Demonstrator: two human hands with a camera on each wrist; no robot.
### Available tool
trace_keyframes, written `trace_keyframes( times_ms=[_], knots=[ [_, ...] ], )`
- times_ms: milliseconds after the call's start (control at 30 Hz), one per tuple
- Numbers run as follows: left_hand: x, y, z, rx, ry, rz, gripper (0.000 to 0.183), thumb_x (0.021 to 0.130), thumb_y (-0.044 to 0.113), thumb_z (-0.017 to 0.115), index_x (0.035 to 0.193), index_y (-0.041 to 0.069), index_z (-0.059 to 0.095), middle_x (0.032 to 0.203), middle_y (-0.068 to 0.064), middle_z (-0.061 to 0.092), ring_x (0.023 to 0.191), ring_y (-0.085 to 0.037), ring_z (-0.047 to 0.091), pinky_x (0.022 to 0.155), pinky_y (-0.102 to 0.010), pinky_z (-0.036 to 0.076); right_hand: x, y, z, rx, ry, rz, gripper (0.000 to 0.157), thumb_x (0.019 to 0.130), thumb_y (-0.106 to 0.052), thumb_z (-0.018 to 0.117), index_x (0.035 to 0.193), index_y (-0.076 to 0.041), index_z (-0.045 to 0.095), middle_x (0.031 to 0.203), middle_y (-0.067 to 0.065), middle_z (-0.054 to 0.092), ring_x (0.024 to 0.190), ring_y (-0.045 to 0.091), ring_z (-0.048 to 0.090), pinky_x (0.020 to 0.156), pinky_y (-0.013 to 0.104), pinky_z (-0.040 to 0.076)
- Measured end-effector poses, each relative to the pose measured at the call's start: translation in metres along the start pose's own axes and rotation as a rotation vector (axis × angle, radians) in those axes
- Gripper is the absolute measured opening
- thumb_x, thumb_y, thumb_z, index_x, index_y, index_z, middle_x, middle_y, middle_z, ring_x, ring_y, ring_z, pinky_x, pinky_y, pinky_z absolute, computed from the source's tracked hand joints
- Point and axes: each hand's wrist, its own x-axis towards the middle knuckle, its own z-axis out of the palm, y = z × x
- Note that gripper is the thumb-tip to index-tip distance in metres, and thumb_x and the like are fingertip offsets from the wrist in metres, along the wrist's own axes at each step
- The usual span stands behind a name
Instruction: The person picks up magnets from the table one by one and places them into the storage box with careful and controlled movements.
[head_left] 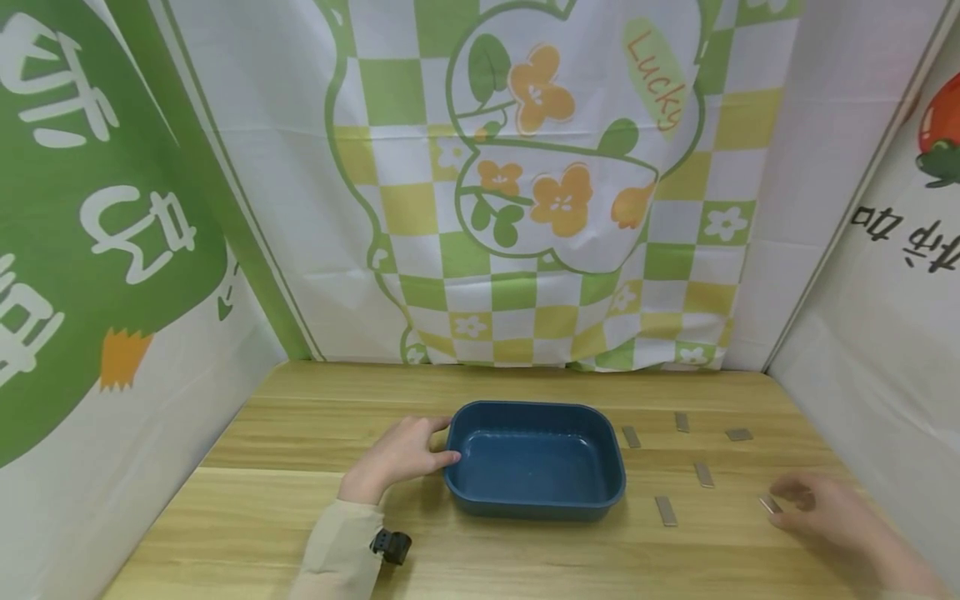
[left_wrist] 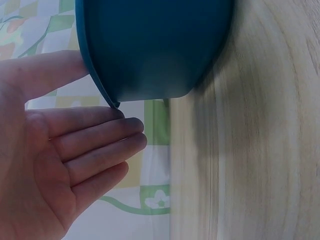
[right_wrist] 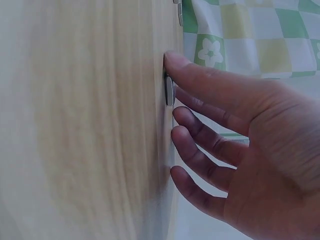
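A dark blue rectangular basin (head_left: 536,510) stands on the wooden table. My left hand (head_left: 401,454) holds its left end, the thumb over the rim and the other fingers outside. In the left wrist view those fingers are nearly straight, the index fingertip at the rim's corner. At the table's right side, my right hand (head_left: 825,508) pinches a small flat metallic strip (right_wrist: 170,91) between thumb and index finger, close to the tabletop. Its other fingers are bent near the surface. Similar strips lie between basin and right hand, among them a near strip (head_left: 666,511) and a middle strip (head_left: 703,474).
Further strips lie toward the back: a strip beside the basin (head_left: 632,437), a back strip (head_left: 681,422) and a right strip (head_left: 738,434). Printed cloth (head_left: 540,317) hangs behind the table (head_left: 300,433), with more at both sides. A black band (head_left: 392,546) circles the left wrist.
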Motion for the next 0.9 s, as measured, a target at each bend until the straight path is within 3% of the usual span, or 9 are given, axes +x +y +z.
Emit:
trace_keyframes(
  times_ms=[100,533,900],
  knots=[
    [0.0000,0.0006,-0.0002,-0.002,-0.001,0.000,0.057,0.085,0.034,0.070,0.130,0.002,0.056,0.128,-0.015,0.060,0.116,-0.033,0.058,0.096,-0.049,0.048,-0.0003,-0.0004,-0.0011,0.015,-0.014,0.021,0.048,0.079,-0.029,0.075,0.111,0.004,0.061,0.109,0.025,0.064,0.096,0.044,0.061,0.076,0.056,0.052],
    [-0.0002,0.0008,0.0001,-0.002,-0.004,0.010,0.057,0.085,0.033,0.070,0.130,0.001,0.056,0.129,-0.016,0.060,0.118,-0.034,0.057,0.097,-0.049,0.047,-0.0005,-0.0001,-0.0040,0.024,-0.089,0.126,0.043,0.086,-0.035,0.068,0.110,0.001,0.065,0.105,0.019,0.066,0.096,0.038,0.061,0.075,0.055,0.052],
    [-0.0010,0.0018,-0.0007,-0.016,-0.006,0.004,0.057,0.085,0.033,0.070,0.130,0.001,0.056,0.130,-0.016,0.059,0.120,-0.034,0.055,0.098,-0.049,0.047,0.0018,-0.0034,-0.0032,0.013,-0.071,0.179,0.042,0.083,-0.037,0.071,0.102,0.000,0.069,0.100,0.019,0.069,0.093,0.037,0.063,0.079,0.052,0.052]
  ],
)
